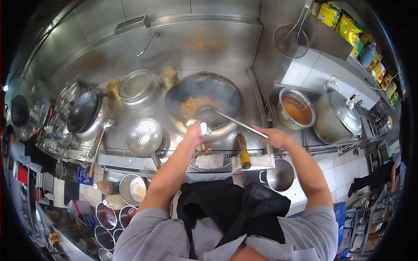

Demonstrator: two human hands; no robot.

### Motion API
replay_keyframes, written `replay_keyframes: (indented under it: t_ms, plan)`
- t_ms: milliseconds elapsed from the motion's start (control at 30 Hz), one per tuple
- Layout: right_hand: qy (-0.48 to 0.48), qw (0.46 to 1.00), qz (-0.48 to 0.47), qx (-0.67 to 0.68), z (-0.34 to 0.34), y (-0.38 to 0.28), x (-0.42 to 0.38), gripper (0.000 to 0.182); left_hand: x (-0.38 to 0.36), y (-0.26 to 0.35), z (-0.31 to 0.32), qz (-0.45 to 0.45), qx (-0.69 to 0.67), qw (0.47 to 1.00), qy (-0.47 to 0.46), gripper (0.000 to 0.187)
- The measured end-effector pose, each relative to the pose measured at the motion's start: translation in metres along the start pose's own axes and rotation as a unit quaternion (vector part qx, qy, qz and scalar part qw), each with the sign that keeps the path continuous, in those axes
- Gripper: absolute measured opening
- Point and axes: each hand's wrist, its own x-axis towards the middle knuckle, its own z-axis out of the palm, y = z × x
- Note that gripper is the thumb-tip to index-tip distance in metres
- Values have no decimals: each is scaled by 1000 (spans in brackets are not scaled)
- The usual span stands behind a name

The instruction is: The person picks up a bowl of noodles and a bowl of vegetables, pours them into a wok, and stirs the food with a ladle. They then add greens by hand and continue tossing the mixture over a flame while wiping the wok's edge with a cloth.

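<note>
A large dark wok [177, 98] sits on the burner, with steam over the brown food [191, 104] in it. My left hand [194, 134] is closed on a folded white cloth [202, 127] at the wok's near rim. In my right hand [275, 137] is the long metal handle of a ladle [237, 122], whose bowl rests in or just over the food. A bamboo wok brush [244, 152] lies on the stove's front edge between my arms. Left of my left forearm, a perforated strainer [144, 136] lies on the steel top.
At right stand a pot of brown liquid [297, 108] and a big lidded pot [337, 115]. A lidded pan [138, 89], another wok [83, 111] and a ladle [104, 130] are at left. A mesh skimmer [291, 41] hangs above. Other people are at both far sides.
</note>
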Motion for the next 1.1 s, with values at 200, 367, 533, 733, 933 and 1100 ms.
replay_keyframes:
  t_ms: [200,367,533,733,933,1100]
  plan:
    - [31,976,176,-122,37,-24,28,89,-34,-120,-53,-4,9,998,63,23]
    - [7,998,67,-6,-33,-10,-46,75,-43,-64,-29,26,-86,996,19,18]
    - [10,998,54,-10,4,11,1,75,20,-6,2,14,-2,999,33,20]
    - [10,980,185,-74,22,-35,13,78,-24,-124,-55,-11,-39,998,56,29]
    - [51,998,-28,4,-12,22,-31,81,-64,7,8,9,-109,994,7,20]
    - [-2,986,150,-66,34,-9,33,80,24,-48,-16,50,-28,998,10,22]
